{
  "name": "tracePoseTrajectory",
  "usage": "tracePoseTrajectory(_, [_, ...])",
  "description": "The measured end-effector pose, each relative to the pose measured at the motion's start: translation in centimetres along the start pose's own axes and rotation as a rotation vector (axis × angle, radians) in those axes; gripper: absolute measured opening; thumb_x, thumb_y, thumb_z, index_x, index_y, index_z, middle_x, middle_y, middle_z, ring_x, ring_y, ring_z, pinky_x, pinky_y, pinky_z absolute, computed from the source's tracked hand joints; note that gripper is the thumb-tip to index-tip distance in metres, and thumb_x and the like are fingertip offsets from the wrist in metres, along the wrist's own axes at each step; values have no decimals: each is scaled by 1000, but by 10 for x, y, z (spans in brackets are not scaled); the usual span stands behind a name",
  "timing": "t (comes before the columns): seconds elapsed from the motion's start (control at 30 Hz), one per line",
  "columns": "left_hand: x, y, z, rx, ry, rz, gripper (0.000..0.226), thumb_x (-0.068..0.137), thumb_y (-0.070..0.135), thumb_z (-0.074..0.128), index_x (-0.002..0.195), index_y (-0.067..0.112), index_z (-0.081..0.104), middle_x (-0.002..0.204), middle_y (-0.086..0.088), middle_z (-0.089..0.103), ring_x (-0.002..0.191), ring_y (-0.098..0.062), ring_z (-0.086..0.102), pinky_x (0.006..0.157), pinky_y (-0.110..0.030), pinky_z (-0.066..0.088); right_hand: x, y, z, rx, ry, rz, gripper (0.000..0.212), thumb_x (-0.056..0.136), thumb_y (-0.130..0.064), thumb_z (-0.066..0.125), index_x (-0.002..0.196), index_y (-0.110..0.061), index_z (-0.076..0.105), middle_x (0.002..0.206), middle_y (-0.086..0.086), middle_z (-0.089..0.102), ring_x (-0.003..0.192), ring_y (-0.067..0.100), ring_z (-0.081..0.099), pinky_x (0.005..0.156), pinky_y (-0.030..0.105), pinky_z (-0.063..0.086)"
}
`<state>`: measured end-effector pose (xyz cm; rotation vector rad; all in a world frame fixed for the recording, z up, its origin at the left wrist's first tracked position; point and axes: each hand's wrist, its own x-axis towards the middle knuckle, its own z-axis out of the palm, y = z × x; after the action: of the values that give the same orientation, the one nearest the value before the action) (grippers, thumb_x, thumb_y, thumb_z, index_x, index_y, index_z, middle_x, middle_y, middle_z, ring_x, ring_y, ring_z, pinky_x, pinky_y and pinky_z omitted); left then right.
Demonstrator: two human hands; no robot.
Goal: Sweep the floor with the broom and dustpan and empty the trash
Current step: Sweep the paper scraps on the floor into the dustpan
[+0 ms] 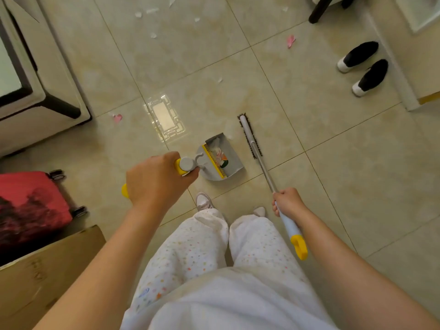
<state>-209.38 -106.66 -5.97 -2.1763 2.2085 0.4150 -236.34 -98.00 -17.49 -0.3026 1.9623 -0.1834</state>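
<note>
On the near left we see a red suitcase (31, 206) with small dark wheels, and just beside it, nearer still, a brown cardboard box (47, 270). At the far left stands a pale cabinet (54, 67) with a dark frame. On the far right two black shoes (362, 67) with white ends lie side by side. A dark furniture leg (321, 8) stands beyond them. The glossy beige tiled floor (333, 163) mirrors a rectangular lamp (165, 117).

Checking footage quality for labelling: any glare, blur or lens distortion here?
Head view: a lamp reflection glares on the glossy floor left of the dustpan; wide-angle distortion slightly bows the tile joints; the red suitcase looks smeared; the broom head is sharp.
</note>
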Motion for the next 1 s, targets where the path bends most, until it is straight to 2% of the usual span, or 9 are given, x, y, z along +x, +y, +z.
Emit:
tracePoseTrajectory(0.17, [24,-11,2,3,-10,-61,50,76,57,66,56,15,49,47,-1,48,45,-26,46,47,-18,22,25,-46,6,-118,34,-41,24,91,-4,41,68,-3,49,60,12,48,50,22,45,51,30,41])
tracePoseTrajectory(0.4, [65,-1,4,27,-4,-106,51,79,62,58,58,17,47,51,-1,50,50,-26,49,47,-19,21,67,-92,22,-217,9,-107,22,92,-9,42,72,-4,49,64,15,51,52,25,49,59,35,46])
tracePoseTrajectory(0.57, [86,17,5,52,15,-100,50,75,56,67,53,15,48,45,-1,46,41,-26,43,47,-16,20,76,-110,32,-280,-102,-88,25,96,-9,40,72,-5,46,63,13,47,47,22,45,48,27,42])
tracePoseTrajectory(0.7, [97,16,1,71,7,-96,51,75,58,67,53,17,45,45,0,43,41,-25,41,47,-16,19,61,-110,16,-146,-258,-31,28,96,-3,42,68,-7,45,59,9,41,43,17,38,35,16,32])
tracePoseTrajectory(0.83, [107,18,-4,68,-1,-115,48,75,60,65,56,18,50,47,1,47,44,-23,44,47,-18,18,53,-110,-7,-94,-321,-43,31,96,-4,44,66,-6,50,61,10,46,40,13,41,35,17,34])
tracePoseTrajectory(1.0, [110,28,-7,33,9,-178,48,75,62,65,57,20,49,49,2,46,47,-23,44,46,-19,16,53,-121,-24,-129,-271,-68,26,97,-7,42,71,-5,47,64,11,44,47,17,39,37,18,34])
